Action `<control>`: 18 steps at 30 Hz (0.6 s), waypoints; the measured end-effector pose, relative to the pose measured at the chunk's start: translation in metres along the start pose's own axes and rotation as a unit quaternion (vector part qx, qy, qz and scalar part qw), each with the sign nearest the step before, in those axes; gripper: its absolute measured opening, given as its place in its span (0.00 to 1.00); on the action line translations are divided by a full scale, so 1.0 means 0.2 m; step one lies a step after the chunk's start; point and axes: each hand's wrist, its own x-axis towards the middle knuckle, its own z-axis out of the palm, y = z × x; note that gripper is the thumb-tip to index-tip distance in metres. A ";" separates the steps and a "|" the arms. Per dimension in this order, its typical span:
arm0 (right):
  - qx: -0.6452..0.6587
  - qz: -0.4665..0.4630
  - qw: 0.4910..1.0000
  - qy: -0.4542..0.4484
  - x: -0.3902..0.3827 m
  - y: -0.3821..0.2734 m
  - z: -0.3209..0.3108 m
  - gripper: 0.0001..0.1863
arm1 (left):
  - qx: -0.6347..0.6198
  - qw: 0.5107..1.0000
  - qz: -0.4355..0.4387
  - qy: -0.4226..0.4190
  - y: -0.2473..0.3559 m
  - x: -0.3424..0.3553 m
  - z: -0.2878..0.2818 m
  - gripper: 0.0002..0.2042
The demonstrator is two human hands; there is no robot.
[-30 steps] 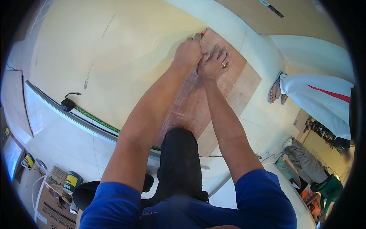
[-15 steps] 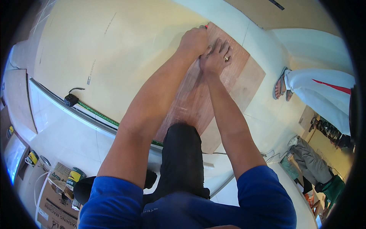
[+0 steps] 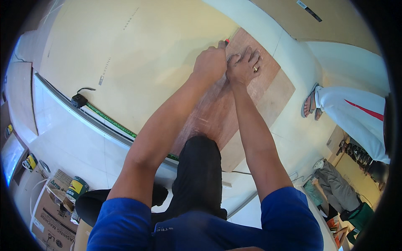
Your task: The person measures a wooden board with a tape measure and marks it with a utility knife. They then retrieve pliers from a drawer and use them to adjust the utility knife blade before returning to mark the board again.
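Observation:
My left hand point(image 3: 210, 62) is closed around a red-tipped cutter point(image 3: 227, 41), mostly hidden by my fingers, at the edge where a large cream sheet point(image 3: 109, 37) meets a reddish plywood board point(image 3: 209, 113). Right beside it, my right hand point(image 3: 245, 67), with a ring on one finger, presses on the plywood with fingers spread. My dark-trousered knee rests on the board's near end. A black tape measure point(image 3: 79, 101) with green blade extended lies along the sheet's near edge, beside a long metal straightedge point(image 3: 54, 91).
A co-worker's white-trousered leg and sandalled feet point(image 3: 312, 100) stand at the right. A cardboard box point(image 3: 54, 221) and paint can point(image 3: 76, 188) sit lower left, a board point(image 3: 21, 96) at far left. Gray clothing point(image 3: 335, 184) and assorted items lie lower right, near cables point(image 3: 247, 172).
The view has shifted slightly. Compared with half a second ago, my left hand and the cutter sit a little lower along the plywood edge, away from its far corner. My right hand stays pressed down.

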 end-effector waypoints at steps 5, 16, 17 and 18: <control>-0.010 -0.017 1.000 0.014 0.00 0.02 0.03 0.37 | -0.061 0.998 0.016 0.028 0.06 0.12 0.01 0.22; 0.003 -0.016 1.000 0.023 0.00 0.02 0.03 0.37 | -0.036 0.999 0.014 0.007 0.06 0.23 0.05 0.37; 0.003 -0.017 1.000 0.026 0.00 0.02 0.04 0.37 | -0.035 0.999 0.020 0.002 0.07 0.24 0.05 0.37; -0.002 -0.014 1.000 0.021 0.00 0.03 0.04 0.37 | -0.034 0.999 0.026 -0.004 0.07 0.25 0.05 0.37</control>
